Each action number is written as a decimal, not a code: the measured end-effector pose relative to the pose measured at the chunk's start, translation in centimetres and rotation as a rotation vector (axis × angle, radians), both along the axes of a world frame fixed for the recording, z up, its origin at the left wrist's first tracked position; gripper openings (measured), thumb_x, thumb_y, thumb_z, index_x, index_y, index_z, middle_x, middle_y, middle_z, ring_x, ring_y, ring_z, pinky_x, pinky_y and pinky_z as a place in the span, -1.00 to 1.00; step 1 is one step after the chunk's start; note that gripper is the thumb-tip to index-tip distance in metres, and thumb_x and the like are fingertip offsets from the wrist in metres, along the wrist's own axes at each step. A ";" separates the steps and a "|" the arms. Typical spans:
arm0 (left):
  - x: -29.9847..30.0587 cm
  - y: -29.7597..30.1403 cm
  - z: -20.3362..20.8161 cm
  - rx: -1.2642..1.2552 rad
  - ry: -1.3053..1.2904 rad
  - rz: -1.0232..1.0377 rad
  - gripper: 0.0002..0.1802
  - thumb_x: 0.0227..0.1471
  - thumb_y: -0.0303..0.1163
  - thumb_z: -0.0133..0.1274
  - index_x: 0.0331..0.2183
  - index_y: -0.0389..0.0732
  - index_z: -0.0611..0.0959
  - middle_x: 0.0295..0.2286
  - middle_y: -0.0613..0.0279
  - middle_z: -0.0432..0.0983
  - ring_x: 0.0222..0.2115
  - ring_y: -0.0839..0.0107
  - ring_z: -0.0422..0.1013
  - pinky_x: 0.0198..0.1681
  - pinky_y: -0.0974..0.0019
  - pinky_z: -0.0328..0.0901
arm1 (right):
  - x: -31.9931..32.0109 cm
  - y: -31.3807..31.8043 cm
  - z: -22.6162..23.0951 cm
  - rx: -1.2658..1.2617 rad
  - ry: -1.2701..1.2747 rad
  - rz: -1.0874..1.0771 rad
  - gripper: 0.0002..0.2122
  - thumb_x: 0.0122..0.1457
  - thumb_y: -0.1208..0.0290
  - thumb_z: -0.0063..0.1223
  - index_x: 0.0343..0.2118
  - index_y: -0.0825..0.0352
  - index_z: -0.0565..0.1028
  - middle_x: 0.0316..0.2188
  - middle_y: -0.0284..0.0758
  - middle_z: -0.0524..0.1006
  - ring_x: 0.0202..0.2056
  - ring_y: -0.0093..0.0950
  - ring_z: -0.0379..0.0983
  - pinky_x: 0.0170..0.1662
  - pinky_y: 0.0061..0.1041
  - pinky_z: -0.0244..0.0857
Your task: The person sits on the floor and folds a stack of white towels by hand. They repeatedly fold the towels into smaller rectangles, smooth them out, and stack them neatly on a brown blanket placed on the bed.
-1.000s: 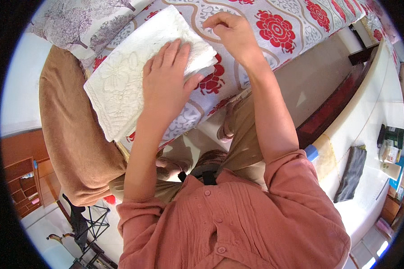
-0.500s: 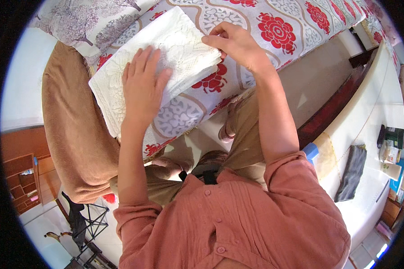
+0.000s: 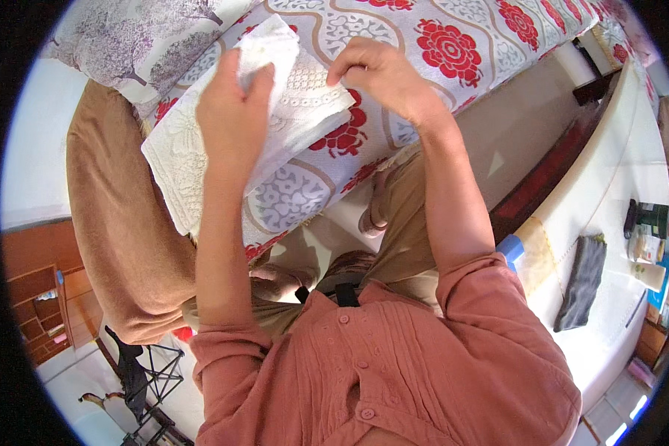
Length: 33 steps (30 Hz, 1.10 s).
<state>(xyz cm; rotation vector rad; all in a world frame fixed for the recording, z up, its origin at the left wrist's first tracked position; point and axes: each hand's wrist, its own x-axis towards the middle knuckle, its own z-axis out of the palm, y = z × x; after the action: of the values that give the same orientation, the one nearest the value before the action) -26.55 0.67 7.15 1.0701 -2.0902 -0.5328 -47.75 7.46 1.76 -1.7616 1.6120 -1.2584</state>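
Observation:
A folded white lace-patterned cloth [image 3: 182, 152] lies on the flowered cover. One white flap [image 3: 275, 48] is turned over on its top, baring a crochet-like patterned layer [image 3: 305, 85]. My left hand [image 3: 234, 111] is closed around the flap's near edge, its thumb on top and the other fingers at the far left side, partly hidden. At the cloth's right edge, my right hand [image 3: 383, 74] has its fingers curled together, tips bent down by the patterned layer. Whether anything is pinched there is hidden.
The grey cover with red flowers [image 3: 450, 52] spreads over a long seat or bed. A tree-print cushion [image 3: 134, 44] rests at the upper left, beside a brown draped cloth [image 3: 119, 215]. On the right, a white table [image 3: 609, 193] carries a dark folded cloth [image 3: 581, 282].
The cloth's upper right part has been turned over toward the left. My left hand has gone from lying flat to closing on the flap; my right hand has shifted slightly left.

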 end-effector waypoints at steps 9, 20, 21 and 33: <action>1.5 -1.8 2.3 -0.033 0.150 -0.068 -0.69 0.13 -0.29 0.17 -0.15 -0.28 0.61 -0.34 0.07 0.65 -0.36 0.32 0.51 -0.20 0.26 0.38 | 4.6 -2.8 -0.1 -0.142 0.394 -0.169 -0.77 0.12 0.50 -0.01 -0.28 0.17 0.69 -0.22 -0.31 0.57 -0.06 -0.28 0.46 0.05 -0.30 0.34; 2.5 -4.1 5.4 -0.106 0.094 0.039 -0.57 0.14 -0.19 0.17 -0.07 -0.31 0.61 -0.31 0.07 0.65 -0.31 0.36 0.52 -0.15 0.30 0.37 | 6.4 -5.8 -1.9 -0.266 0.503 -0.137 -0.71 0.15 0.54 -0.04 -0.09 0.27 0.62 0.06 -0.36 0.53 0.15 -0.30 0.35 0.15 -0.28 0.26; 2.5 -4.2 5.6 -0.122 0.079 0.049 -0.56 0.14 -0.19 0.17 -0.07 -0.31 0.61 -0.30 0.07 0.66 -0.30 0.35 0.53 -0.15 0.29 0.37 | 7.1 -6.0 -2.2 -0.195 0.574 -0.112 -0.69 0.15 0.54 -0.04 -0.06 0.27 0.61 0.11 -0.36 0.51 0.19 -0.30 0.31 0.18 -0.28 0.23; 0.9 -1.5 2.0 -0.300 -0.075 -0.021 -0.62 0.11 -0.26 0.22 -0.07 -0.24 0.62 -0.26 0.08 0.62 -0.29 0.18 0.55 -0.15 0.24 0.39 | 5.8 -8.8 -1.4 0.023 0.400 -0.192 -0.74 0.19 0.30 0.00 -0.15 0.22 0.65 -0.09 -0.28 0.63 0.03 -0.26 0.50 0.07 -0.26 0.35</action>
<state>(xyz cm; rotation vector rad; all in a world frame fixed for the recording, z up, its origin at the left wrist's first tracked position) -25.66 -0.78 9.14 0.9066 -2.1644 -0.1816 -41.96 -1.30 0.39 -1.9756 2.0478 -1.0025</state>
